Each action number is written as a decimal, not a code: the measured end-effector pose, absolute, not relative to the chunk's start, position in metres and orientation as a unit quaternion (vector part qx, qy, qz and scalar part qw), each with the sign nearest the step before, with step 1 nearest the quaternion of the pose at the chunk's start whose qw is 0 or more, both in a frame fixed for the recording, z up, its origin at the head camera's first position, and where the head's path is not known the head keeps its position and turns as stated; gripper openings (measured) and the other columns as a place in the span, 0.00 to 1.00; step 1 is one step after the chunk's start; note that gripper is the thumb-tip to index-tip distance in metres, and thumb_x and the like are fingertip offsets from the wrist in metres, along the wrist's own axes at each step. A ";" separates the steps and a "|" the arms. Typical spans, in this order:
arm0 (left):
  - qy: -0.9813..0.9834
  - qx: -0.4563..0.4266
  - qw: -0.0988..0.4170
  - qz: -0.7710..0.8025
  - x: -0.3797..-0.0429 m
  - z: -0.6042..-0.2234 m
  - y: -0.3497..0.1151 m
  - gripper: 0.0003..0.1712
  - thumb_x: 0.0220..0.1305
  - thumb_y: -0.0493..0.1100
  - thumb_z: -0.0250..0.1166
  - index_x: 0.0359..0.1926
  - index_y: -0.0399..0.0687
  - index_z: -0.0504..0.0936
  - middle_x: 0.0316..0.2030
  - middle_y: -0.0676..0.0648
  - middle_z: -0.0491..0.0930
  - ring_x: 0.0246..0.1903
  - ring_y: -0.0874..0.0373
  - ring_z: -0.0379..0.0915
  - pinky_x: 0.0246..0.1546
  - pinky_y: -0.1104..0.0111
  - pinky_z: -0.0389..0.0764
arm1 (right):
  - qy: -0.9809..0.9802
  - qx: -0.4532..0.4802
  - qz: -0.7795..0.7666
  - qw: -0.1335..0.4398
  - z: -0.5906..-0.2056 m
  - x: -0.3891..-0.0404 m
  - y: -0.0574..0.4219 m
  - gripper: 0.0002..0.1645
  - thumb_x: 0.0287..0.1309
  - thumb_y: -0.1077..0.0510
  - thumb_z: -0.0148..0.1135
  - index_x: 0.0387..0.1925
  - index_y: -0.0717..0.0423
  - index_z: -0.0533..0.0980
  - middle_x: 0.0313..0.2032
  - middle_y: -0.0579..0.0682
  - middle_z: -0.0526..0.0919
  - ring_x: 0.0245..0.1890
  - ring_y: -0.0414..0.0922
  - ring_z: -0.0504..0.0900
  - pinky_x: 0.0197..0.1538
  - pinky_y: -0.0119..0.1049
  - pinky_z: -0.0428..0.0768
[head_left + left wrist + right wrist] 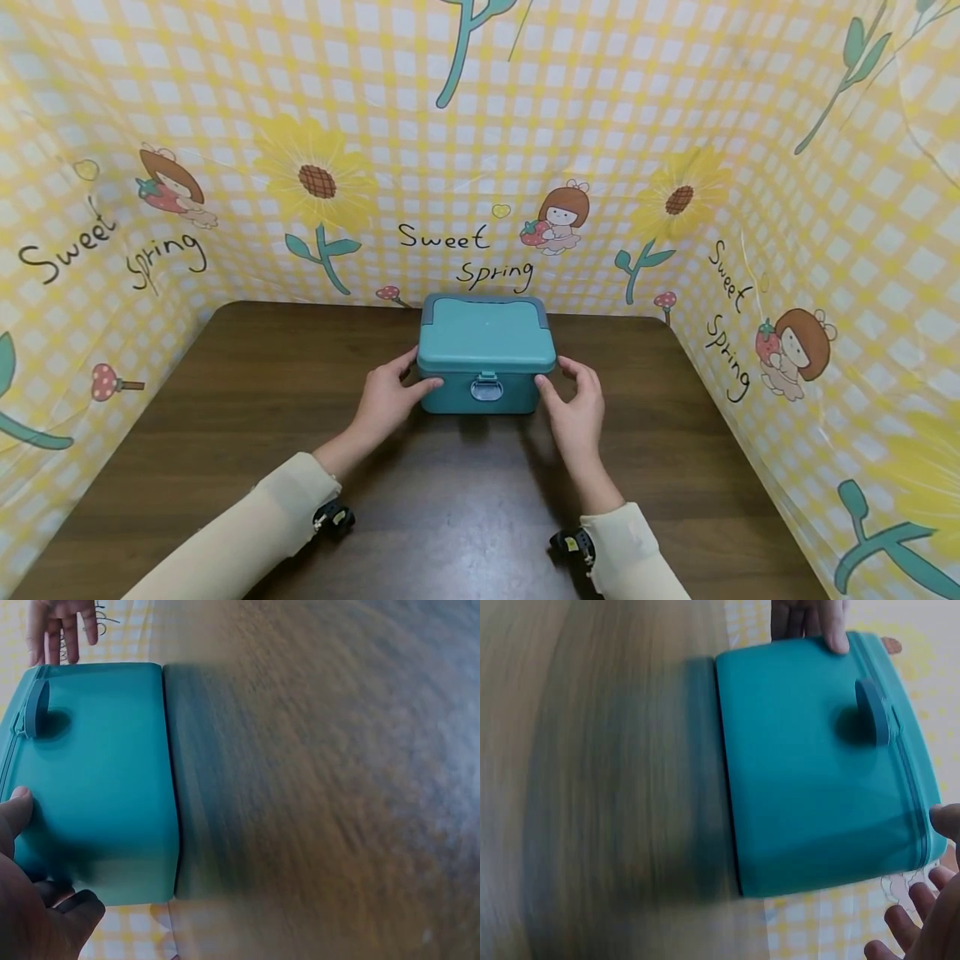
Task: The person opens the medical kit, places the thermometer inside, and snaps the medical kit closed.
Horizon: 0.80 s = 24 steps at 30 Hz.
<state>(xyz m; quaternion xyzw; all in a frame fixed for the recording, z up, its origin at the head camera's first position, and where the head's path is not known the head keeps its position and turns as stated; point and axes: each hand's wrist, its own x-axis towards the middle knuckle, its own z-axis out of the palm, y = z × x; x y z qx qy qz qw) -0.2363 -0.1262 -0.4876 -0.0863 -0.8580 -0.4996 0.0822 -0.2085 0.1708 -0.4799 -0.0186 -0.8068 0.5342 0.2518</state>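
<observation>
A teal lidded storage box [483,333] stands at the back of the table, its lid down. A latch [487,387] juts from the middle of its front. At the box's left end, my left hand [386,396] grips the corner, thumb on the front and fingers along the side. My right hand [581,412] is at the opposite corner, with its thumb near the front edge just under the lid. In the right wrist view, the right hand's fingers [904,926] are spread and stand off the box's side.
The dark wooden table [465,500] extends toward me from the box. Yellow checked cloth [450,167] with printed flowers and figures hangs behind the table and along both sides. A small black device [333,518] is strapped at each wrist.
</observation>
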 end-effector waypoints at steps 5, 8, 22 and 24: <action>-0.857 -0.088 0.083 -0.501 -0.235 -0.487 -0.126 0.44 0.63 0.57 0.74 0.74 0.45 0.70 0.69 0.41 0.74 0.67 0.46 0.72 0.61 0.48 0.79 | -0.786 -0.022 0.538 0.305 -0.479 -0.198 0.154 0.28 0.59 0.49 0.76 0.58 0.56 0.79 0.56 0.53 0.77 0.60 0.51 0.77 0.68 0.54 0.73; -0.858 -0.088 0.083 -0.499 -0.235 -0.487 -0.126 0.43 0.63 0.56 0.74 0.74 0.45 0.70 0.69 0.41 0.74 0.67 0.46 0.72 0.60 0.48 0.79 | -0.781 -0.023 0.529 0.331 -0.481 -0.193 0.143 0.27 0.59 0.49 0.76 0.57 0.54 0.79 0.56 0.53 0.77 0.60 0.51 0.77 0.67 0.52 0.73; -0.860 -0.087 0.087 -0.496 -0.234 -0.488 -0.126 0.43 0.64 0.55 0.73 0.73 0.43 0.70 0.68 0.41 0.74 0.65 0.46 0.74 0.59 0.49 0.80 | -0.774 -0.042 0.549 0.312 -0.496 -0.175 0.090 0.32 0.54 0.47 0.80 0.56 0.57 0.79 0.55 0.53 0.77 0.58 0.50 0.77 0.64 0.52 0.75; -0.860 -0.084 0.087 -0.496 -0.234 -0.488 -0.125 0.43 0.63 0.55 0.73 0.73 0.43 0.70 0.68 0.41 0.74 0.65 0.46 0.74 0.59 0.49 0.80 | -0.775 -0.055 0.554 0.299 -0.497 -0.173 0.084 0.34 0.53 0.45 0.80 0.57 0.55 0.79 0.55 0.52 0.77 0.59 0.49 0.76 0.65 0.51 0.75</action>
